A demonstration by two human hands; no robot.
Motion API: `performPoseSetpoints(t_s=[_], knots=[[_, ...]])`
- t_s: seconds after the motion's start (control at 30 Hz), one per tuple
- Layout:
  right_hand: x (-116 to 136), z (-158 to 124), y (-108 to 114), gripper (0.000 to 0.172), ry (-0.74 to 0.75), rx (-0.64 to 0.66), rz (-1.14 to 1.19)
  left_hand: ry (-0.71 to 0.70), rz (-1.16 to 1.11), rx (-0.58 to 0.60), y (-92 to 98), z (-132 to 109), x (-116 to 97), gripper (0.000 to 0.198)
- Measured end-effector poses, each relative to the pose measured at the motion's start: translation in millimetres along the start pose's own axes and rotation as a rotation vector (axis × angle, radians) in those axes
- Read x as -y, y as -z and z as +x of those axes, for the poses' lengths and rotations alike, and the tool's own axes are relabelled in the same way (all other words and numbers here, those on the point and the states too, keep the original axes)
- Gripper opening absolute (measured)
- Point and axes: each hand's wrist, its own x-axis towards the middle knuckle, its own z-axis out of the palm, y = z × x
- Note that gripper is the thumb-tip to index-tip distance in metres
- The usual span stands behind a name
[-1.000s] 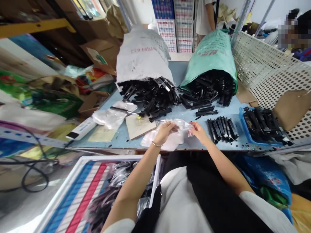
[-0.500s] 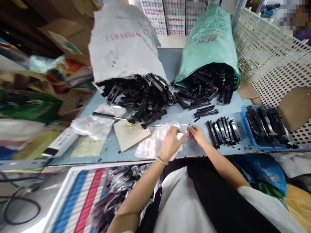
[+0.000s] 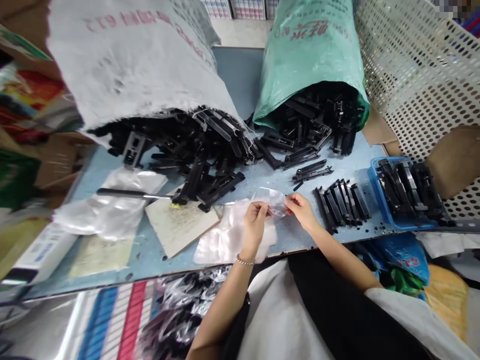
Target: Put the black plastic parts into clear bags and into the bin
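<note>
My left hand pinches one side of a small clear plastic bag. On the bag's other side, the fingers of my right hand are closed on its edge, so it stretches between both hands above the table. Beneath and beside my left hand lies a pile of clear plastic bags. To the right of my right hand, several black plastic parts rest side by side in a row. Two more black parts lie just beyond my hands.
A white sack and a green sack spill black parts onto the blue table. A blue basket holds more of them. At left, a screwdriver lies across a board. A perforated white panel stands at right.
The view has shifted closer to the table. My hands have drawn apart slightly, and the clear bag is now spread out between them, with my left hand turned more upright.
</note>
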Motion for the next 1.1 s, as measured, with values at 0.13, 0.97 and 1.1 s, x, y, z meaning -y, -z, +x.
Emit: performPoseSetpoints(t_s=[0.13,0.97,1.1], knots=[[36,-26,39,0.030,0.193,0.022,-0.499,-0.259,0.214,0.090,4.0,0,-10,0.012],[5,-79,69,0.038,-0.461,0.349,0.306,-0.398,0.568,0.319,-4.1,-14,-18,0.066],[-5,-67,53,0.027,-0.343,0.225,0.145,-0.631,0.573,0.515,-7.3,-39,-28,0.074]])
